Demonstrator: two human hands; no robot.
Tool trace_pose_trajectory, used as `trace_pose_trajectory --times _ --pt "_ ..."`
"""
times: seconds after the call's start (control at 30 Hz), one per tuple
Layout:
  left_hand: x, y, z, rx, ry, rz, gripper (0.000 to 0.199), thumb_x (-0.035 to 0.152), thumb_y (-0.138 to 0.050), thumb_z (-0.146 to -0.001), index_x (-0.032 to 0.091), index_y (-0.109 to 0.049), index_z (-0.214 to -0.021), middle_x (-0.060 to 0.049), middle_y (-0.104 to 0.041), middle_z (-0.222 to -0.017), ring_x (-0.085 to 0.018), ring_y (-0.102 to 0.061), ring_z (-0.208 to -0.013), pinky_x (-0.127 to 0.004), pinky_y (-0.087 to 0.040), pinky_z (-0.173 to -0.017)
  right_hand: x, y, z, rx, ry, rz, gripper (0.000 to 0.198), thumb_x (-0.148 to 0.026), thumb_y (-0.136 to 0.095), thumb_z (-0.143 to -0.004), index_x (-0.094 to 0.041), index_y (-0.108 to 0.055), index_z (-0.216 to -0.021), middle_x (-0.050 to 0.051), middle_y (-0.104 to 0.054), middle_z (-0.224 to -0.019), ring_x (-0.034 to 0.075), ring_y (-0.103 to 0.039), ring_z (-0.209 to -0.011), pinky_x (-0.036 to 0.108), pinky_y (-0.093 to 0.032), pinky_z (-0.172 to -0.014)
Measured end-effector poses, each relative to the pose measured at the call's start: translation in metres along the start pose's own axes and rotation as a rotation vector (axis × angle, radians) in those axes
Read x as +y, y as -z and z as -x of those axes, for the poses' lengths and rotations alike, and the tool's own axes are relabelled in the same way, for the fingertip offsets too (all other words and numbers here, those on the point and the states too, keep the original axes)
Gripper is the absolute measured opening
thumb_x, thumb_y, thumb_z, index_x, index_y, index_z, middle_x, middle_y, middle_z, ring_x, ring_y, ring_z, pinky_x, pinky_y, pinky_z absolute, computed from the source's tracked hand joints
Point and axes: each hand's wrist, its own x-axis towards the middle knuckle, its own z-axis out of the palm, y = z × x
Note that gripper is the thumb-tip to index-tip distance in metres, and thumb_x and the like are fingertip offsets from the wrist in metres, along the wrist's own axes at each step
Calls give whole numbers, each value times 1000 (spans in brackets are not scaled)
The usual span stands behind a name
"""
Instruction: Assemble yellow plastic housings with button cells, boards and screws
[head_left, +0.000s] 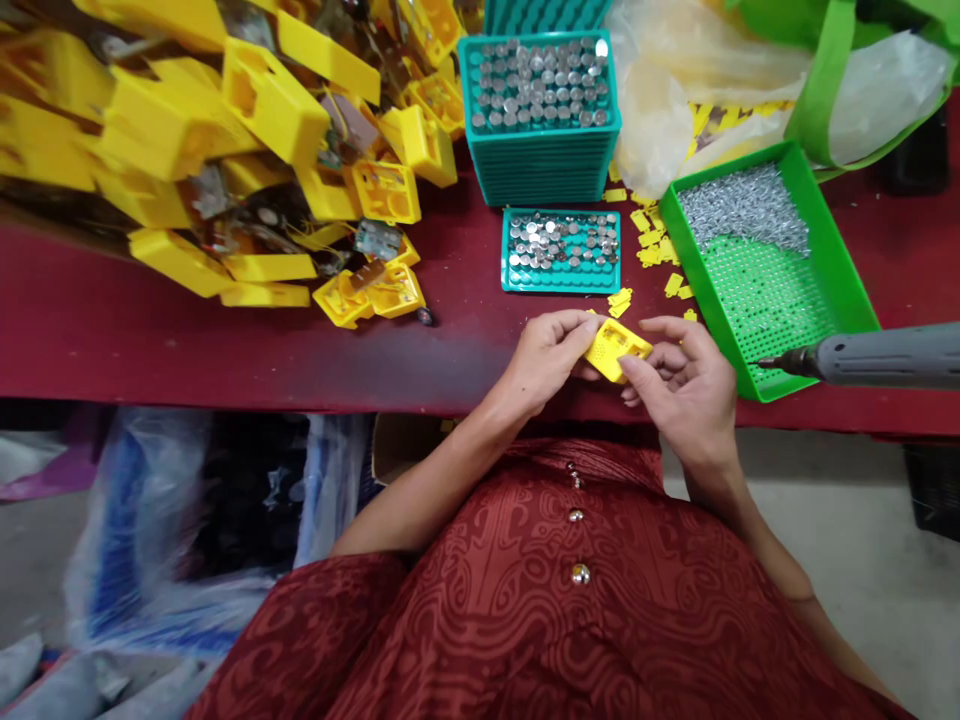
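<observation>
A small yellow plastic casing (609, 345) with an open recess and a patch of tiny holes is held up near the table's front edge. My left hand (553, 352) pinches its left end between thumb and fingers. On the other side, my right hand (686, 385) has its thumb against the casing's lower right corner, with the fingers curled behind. Just beyond my hands lie small yellow plates (619, 302) and a teal tray (561, 284) of round silver button cells (534, 240).
Yellow casings with electronics (274, 100) are heaped at left. A stack of teal trays (536, 165) stands at the back. To the right, a grey electric screwdriver (892, 357) reaches over a green bin (844, 265) of screws (750, 208). A plastic-lined blue crate (112, 560) sits below the table.
</observation>
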Motion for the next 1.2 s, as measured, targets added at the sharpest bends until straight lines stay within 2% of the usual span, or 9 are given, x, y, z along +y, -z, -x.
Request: trace_pose_trajectory --times 0.2,0.5,0.67,0.97,1.2 --pt "3 -2 1 -25 16 -27 23 15 -62 -102 13 -82 -90 -3 -78 -81 -7 -67 -63 -13 -54 -57 -1 -2 0 12 -7 7 38 -47 -83 -79 -21 -66 -101 -6 -68 -65 10 -63 -53 22 -52 -50" --pt "2 -4 1 -109 70 -7 29 8 -55 -98 11 -84 -98 -5 -81 -84 -6 -67 -60 -13 -56 -56 0 3 1 37 13 39 41 -53 -87 -81 -23 -63 -96 -8 -65 -61 8 -60 -46 21 -49 -47" --pt "2 -4 1 -122 88 -12 31 9 -53 -98 10 -84 -100 -7 -82 -86 -6 -66 -59 -13 -56 -56 0 4 2 26 -18 -5 48 -57 -90 -77 -23 -61 -95 -8 -65 -61 9 -59 -45 21 -47 -44" --pt "2 -6 3 -141 93 -21 28 8 -56 -99 10 -83 -93 -4 -79 -77 -6 -67 -60 -12 -54 -55 1 5 7 15 -32 -11 45 -50 -89 -78 -25 -57 -96 -8 -65 -64 9 -60 -48 22 -48 -45" --pt "3 -6 4 -135 114 -15 28 8 -56 -99 9 -84 -99 -6 -82 -85 -7 -67 -60 -14 -54 -55 0 6 9 40 -13 11 42 -47 -90 -76 -25 -59 -95 -8 -65 -66 8 -58 -50 21 -46 -46"
